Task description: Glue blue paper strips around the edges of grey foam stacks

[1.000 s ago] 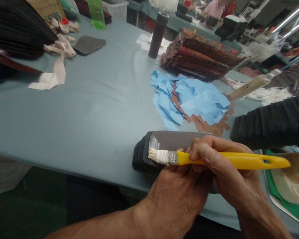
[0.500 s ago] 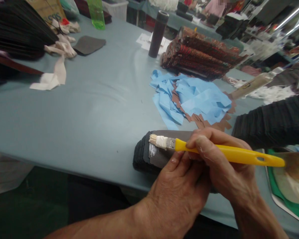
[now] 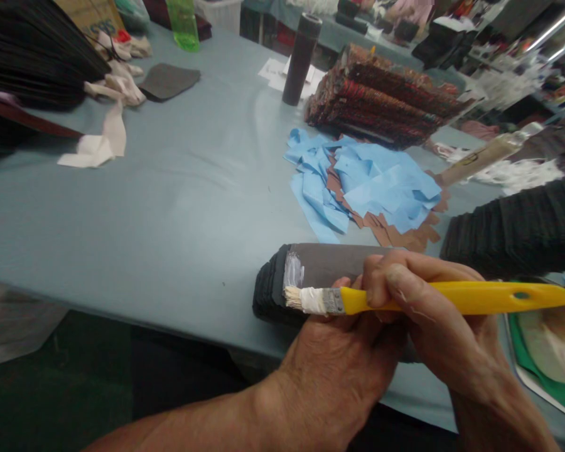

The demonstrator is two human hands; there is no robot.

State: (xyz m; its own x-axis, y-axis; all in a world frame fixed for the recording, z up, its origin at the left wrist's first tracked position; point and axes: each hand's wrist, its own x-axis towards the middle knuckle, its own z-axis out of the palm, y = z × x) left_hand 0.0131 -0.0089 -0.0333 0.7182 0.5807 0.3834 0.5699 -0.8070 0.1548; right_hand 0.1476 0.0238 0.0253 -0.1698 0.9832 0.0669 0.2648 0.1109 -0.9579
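My right hand (image 3: pixel 433 314) is closed round the yellow handle of a paintbrush (image 3: pixel 395 298). The brush's pale bristles touch the end of the top piece in a stack of dark grey sheet pieces (image 3: pixel 334 260), beside a smear of white paste. My left hand (image 3: pixel 343 364) grips the near side of this stack, its fingers bent over the top and partly covered by the brush and my right hand. The stack lies near the table's front edge, its left end stepped in layers.
Blue and brown strips (image 3: pixel 381 179) lie beyond the stack. Behind them are a bundle of patterned reddish pieces (image 3: pixel 381 94) and a dark cylinder (image 3: pixel 302 59). Another dark stack (image 3: pixel 518 223) and a green tray with a pale container (image 3: pixel 546 339) stand at the right.
The brush has moved toward me across the end of the top piece, and more white paste shows there. My left hand has stayed on the stack.
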